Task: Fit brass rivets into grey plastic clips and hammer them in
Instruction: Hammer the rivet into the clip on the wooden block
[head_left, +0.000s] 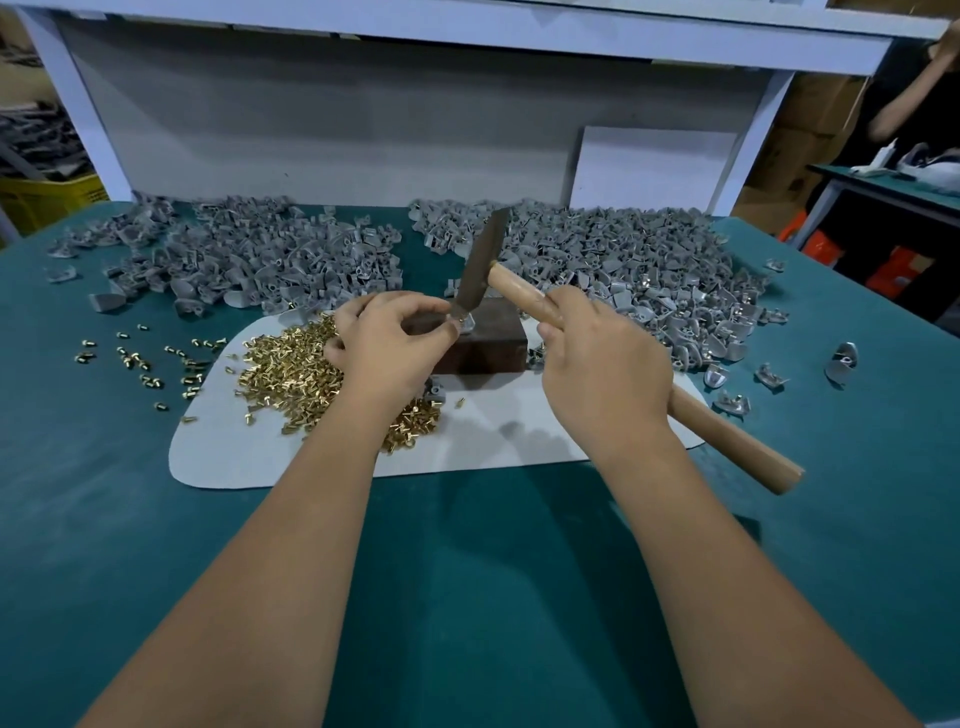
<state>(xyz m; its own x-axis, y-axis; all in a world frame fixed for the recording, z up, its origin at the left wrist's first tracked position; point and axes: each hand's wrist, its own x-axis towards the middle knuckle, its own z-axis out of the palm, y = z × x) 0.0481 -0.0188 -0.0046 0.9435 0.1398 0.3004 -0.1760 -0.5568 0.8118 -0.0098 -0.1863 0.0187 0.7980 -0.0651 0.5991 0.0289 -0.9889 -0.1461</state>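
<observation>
Both bare forearms reach forward from the bottom of the view and converge slightly. The left hand (387, 340) has its fingers curled inward, with thumb and forefinger meeting in a pinch. The right hand (605, 364) is closed in a firm grip, knuckles up, wrist straight.

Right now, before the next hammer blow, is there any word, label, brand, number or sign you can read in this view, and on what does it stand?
None: no text can be read in the head view.
Hammer, dark block, white mat: no marking shows.
Cardboard boxes at the right: no print can be made out.
Orange objects under the far table: too blurred to tell whether they carry print.
</observation>
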